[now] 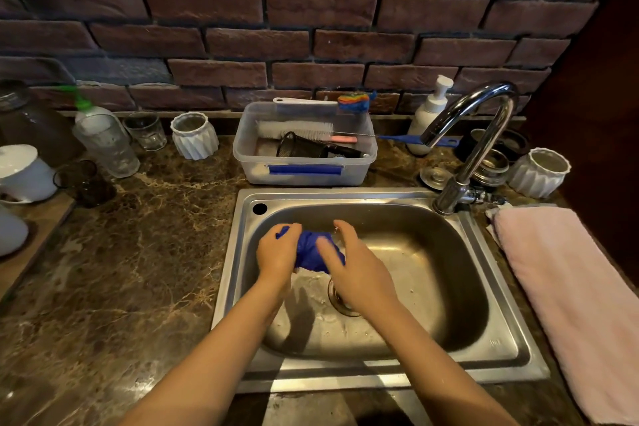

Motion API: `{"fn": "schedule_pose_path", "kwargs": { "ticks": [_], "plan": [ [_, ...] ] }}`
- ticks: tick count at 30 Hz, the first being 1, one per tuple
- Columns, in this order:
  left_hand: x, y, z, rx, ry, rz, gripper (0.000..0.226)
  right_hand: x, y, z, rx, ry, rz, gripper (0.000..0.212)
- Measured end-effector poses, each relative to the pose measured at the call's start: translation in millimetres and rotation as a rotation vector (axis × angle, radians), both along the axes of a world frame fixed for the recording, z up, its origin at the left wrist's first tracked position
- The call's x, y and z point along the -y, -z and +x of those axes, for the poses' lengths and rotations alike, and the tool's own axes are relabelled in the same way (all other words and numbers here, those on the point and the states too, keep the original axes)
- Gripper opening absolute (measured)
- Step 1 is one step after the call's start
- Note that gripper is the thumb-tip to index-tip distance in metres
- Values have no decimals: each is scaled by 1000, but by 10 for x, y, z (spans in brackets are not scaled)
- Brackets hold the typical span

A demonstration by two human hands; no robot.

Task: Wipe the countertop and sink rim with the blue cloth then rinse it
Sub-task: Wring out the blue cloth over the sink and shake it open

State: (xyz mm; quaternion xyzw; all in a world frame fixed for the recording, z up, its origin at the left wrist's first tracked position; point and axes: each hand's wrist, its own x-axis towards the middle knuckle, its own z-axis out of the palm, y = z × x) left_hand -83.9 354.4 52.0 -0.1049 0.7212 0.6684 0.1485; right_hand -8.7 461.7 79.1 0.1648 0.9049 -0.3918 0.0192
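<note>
**Cloth gripped in both hands over the sink**

Brick wall (311, 45) is seen behind a marbled countertop (138, 252), into which a steel sink (501, 287) is set. Both forearms are reached forward over the sink's near rim and angled inward, so that the hands are brought close together over the basin. The left hand (276, 256) is turned palm down, its fingers curled tightly round the left end of the cloth (311, 249), a corner of which is seen poking out past the knuckles. The right hand (359, 273) is set just beside it, thumb raised on the far side and blurred fingers laid across the near side, so that the bunched cloth is pinched between them. The cloth is held just behind the drain (335, 301), where frothy water is seen. A tap (477, 135) is mounted at the sink's back right corner, and a pink towel (570, 287) is laid to the right.
</note>
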Motion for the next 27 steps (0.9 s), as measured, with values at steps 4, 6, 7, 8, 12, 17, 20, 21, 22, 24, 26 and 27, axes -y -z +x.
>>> {"fn": "schedule_pose_path", "kwargs": {
  "ticks": [4, 6, 7, 8, 12, 17, 20, 21, 22, 24, 26, 27],
  "plan": [
    [14, -119, 93, 438, 24, 295, 11, 27, 126, 146, -255, -358, 393, 71],
    [-15, -241, 156, 545, 78, 376, 17, -56, 196, 64, -413, -409, 537, 68],
    [-25, -286, 176, 589, 95, 400, 20, -103, 196, 9, -467, -419, 573, 67],
    [-29, -307, 184, 619, 113, 388, 22, -146, 179, -45, -518, -435, 596, 66],
    [-45, -288, 154, 591, 191, 289, 28, -203, 5, -190, -643, -396, 650, 55],
    [-151, -240, 224, 367, -18, 220, 30, -76, -23, -231, -432, -216, 681, 58],
    [-177, -131, 256, 269, -135, 155, 29, -38, 62, -225, -210, -245, 629, 37],
    [-184, -100, 262, 232, -146, 110, 29, -27, 61, -216, -153, -201, 511, 35],
    [-191, -68, 262, 187, -144, 46, 29, -8, 64, -205, -111, -150, 408, 39],
    [-198, 0, 244, 89, -115, -115, 35, 26, 131, -206, -55, -70, 268, 46],
    [-191, 61, 229, -4, -72, -278, 44, 47, 225, -239, 55, 23, 149, 49],
    [-182, 91, 225, -45, -48, -341, 48, 47, 268, -257, 113, 64, 76, 49]
  ]
}}
